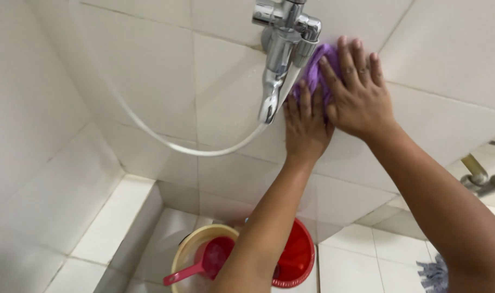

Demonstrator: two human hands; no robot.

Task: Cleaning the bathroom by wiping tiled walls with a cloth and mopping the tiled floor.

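Fingers (349, 59) of both hands flat, pressing purple cloth (319, 73) on wall tile (226, 81) beside chrome tap (283, 49) — nothing gripped. Risk: knuckles knocking tap, or cloth slipping — wet tile.

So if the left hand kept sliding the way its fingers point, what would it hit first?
Probably the purple cloth its fingers already touch; just beyond, the left hand would likely meet the chrome tap, though depth is unclear.

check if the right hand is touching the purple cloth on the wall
Touching. The head view shows the right hand pressed flat over the purple cloth against the tiled wall, fingers spread on it with no gap, beside the chrome tap.
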